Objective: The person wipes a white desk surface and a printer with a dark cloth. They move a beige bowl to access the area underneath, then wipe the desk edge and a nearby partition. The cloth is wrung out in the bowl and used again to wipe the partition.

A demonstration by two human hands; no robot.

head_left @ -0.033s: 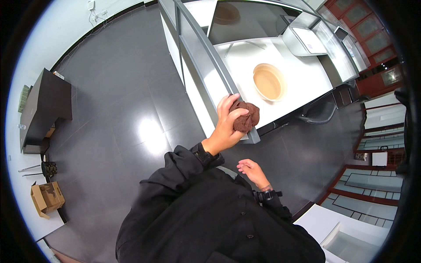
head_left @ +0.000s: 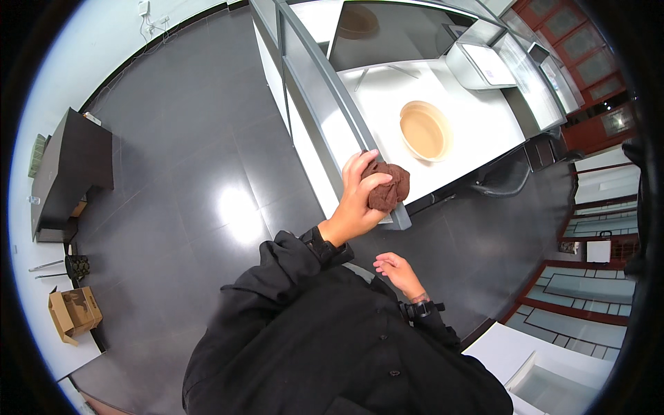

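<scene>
A crumpled dark brown cloth (head_left: 389, 188) is bunched in my left hand (head_left: 354, 200), whose fingers and thumb wrap round it. That hand rests at the near end of the grey top rail of a desk partition (head_left: 351, 111), and the cloth lies against the rail. Just beyond it, on the white desk (head_left: 477, 128), stands a round tan basin (head_left: 425, 131); what it holds I cannot make out. Lower down, in front of my body, my right hand (head_left: 400, 271) hangs in the air with loosely bent fingers apart from the thumb, holding nothing.
A large dark monitor (head_left: 394, 34) stands at the back of the desk, with a white box-shaped machine (head_left: 481, 66) to its right. A black chair (head_left: 508, 173) is at the desk's near side. Far left are a dark cabinet (head_left: 72, 166) and an opened cardboard box (head_left: 75, 311).
</scene>
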